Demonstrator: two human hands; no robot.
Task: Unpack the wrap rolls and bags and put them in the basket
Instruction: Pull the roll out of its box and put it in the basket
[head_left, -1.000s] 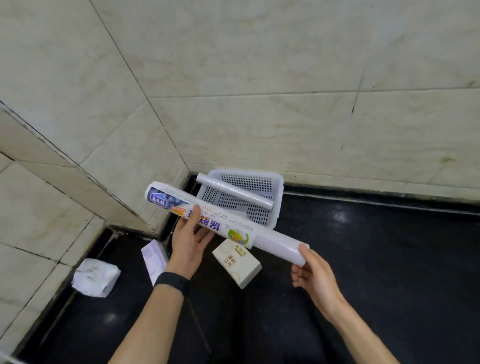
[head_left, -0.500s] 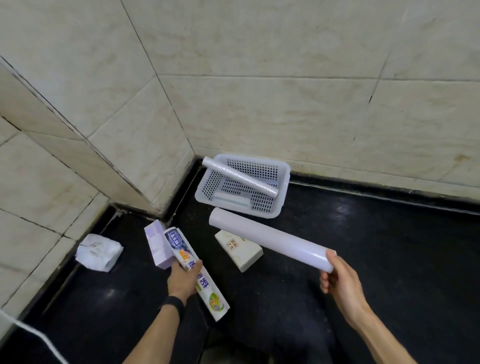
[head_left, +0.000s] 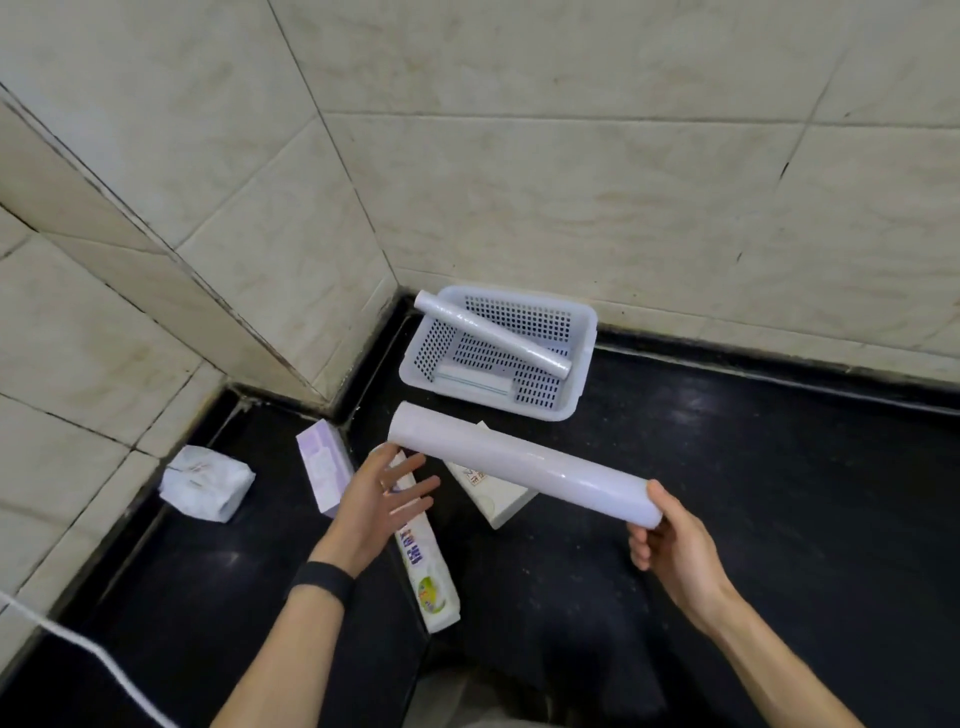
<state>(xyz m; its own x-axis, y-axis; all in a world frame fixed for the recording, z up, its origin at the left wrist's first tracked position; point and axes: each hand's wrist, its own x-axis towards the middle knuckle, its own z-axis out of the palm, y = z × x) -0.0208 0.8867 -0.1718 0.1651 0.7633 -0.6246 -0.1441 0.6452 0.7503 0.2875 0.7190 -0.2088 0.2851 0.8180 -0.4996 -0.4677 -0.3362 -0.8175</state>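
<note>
Large wrap roll (head_left: 524, 473) is gripped at its near end by right hand (head_left: 675, 545), held above the dark surface (head_left: 779, 493), just short of the basket (head_left: 584, 358). Left hand (head_left: 382, 501) is spread wide, empty, over the printed sleeve (head_left: 428, 566). A thinner roll (head_left: 491, 332) is propped in the basket.

bright, even light | glare spots on black counter (head_left: 727, 467) | wide-angle bending at edges | sharp focus
</note>
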